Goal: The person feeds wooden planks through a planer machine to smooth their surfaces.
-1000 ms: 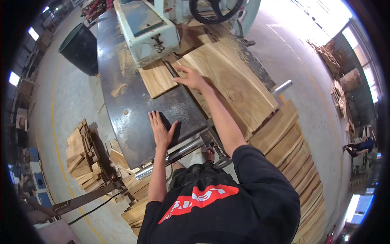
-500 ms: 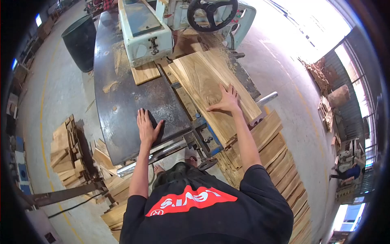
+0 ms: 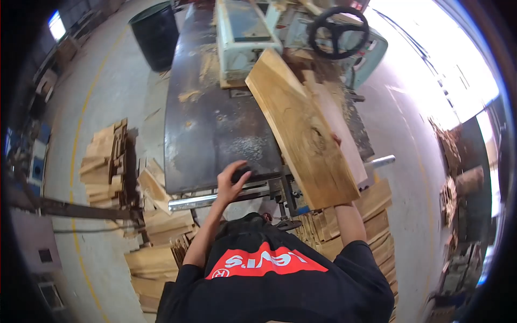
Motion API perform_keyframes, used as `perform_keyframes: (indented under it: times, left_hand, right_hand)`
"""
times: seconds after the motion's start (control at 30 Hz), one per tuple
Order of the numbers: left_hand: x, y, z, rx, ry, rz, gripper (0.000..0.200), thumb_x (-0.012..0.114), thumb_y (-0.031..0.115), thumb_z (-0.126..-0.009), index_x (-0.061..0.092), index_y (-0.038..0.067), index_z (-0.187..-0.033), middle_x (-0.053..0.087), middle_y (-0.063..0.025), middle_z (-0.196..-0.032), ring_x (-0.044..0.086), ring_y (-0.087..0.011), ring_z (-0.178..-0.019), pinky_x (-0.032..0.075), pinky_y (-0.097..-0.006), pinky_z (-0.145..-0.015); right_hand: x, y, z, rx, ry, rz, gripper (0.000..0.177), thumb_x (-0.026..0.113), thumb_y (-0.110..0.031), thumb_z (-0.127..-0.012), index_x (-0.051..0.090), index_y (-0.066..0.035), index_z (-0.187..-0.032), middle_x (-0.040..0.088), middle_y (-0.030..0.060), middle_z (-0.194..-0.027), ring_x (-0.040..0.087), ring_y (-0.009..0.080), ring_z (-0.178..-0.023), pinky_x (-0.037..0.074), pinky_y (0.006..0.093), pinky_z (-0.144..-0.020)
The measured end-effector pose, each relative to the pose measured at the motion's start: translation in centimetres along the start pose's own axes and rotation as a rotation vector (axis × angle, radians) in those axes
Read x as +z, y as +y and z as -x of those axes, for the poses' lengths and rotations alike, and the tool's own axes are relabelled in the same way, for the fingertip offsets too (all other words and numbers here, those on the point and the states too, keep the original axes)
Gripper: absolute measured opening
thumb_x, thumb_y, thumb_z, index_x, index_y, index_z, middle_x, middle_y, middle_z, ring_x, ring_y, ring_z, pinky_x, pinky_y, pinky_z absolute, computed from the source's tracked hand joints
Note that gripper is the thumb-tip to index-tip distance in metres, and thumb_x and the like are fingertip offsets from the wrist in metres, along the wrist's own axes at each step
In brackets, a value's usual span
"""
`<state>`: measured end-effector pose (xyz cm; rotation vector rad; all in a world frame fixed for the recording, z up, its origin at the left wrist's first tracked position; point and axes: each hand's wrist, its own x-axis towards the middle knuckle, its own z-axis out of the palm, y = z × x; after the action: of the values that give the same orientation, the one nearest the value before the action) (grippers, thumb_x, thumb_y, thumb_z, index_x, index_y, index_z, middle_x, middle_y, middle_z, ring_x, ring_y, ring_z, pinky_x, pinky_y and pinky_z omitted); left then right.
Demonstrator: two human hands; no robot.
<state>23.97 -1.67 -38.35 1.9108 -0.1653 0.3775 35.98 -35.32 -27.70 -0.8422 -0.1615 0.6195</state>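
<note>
A workshop with a grey concrete floor (image 3: 113, 97) surrounds a dark metal table (image 3: 215, 129), scuffed pale in patches and dusted with wood particles. Nearest is the person's black shirt (image 3: 301, 301), with a red printed panel across it. Just beyond it, the left hand (image 3: 229, 182) is at the table's near edge, loosely cupped, its thumb spread away from the bent fingers; whether it touches the metal cannot be told. The right hand grips a broad wooden board (image 3: 301, 134) from its right side: fingertips (image 3: 337, 139) show at the edge, while the rest of the hand is hidden behind the wood. This board slants over the table's right part, its broad face turned up, a dark knot near its middle, its near end above the right forearm. Whether its far end rests on anything is unclear. Behind it, partly covered, lies a second, paler board (image 3: 342, 129). A shiny metal bar (image 3: 226, 196) runs along the table's near edge. Stacked planks (image 3: 377, 215) lie low at right, and a wood pile (image 3: 105, 161) stands on the floor at left. Farther off come the pale machine housing (image 3: 245, 59), a black handwheel (image 3: 336, 33) to its right, and a dark drum (image 3: 154, 40) left of the table.
</note>
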Motion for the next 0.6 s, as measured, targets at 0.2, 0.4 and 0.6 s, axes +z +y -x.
perform_keyframes:
  times: [0.2, 0.4, 0.6]
  left_hand:
    - [1.7, 5.7, 1.6, -0.541, 0.048, 1.249, 0.048, 0.067, 0.029, -0.108, 0.058, -0.001, -0.145, 0.07, -0.0089, -0.132, 0.066, -0.0191, -0.123, 0.05, -0.0351, -0.109]
    - [-6.7, 6.9, 0.7, -0.628, 0.369, 0.94, 0.033, 0.069, 0.021, -0.104, 0.066, -0.003, -0.127, 0.072, -0.007, -0.111, 0.069, -0.0123, -0.098, 0.057, -0.0317, -0.084]
    - [-9.9, 4.8, -0.8, -0.504, 0.45, 0.311, 0.024, 0.071, 0.019, -0.102, 0.073, -0.005, -0.104, 0.069, -0.002, -0.08, 0.062, -0.0091, -0.071, 0.049, -0.0284, -0.064]
  right_hand:
    - [4.8, 7.0, -3.7, 0.055, -0.151, -0.171, 0.062, 0.067, -0.042, -0.098, 0.062, -0.003, -0.147, 0.066, 0.0147, -0.139, 0.06, 0.0231, -0.13, 0.048, 0.039, -0.11]
    - [8.0, 9.0, -4.6, 0.054, 0.023, 0.351, 0.042, 0.058, -0.029, -0.112, 0.066, -0.001, -0.143, 0.071, 0.0106, -0.136, 0.067, 0.0178, -0.124, 0.054, 0.0336, -0.106]
    - [15.2, 10.1, -0.9, 0.019, -0.088, 0.861, 0.056, 0.075, -0.027, -0.103, 0.061, 0.004, -0.147, 0.068, 0.0186, -0.143, 0.062, 0.0286, -0.137, 0.047, 0.0373, -0.115]
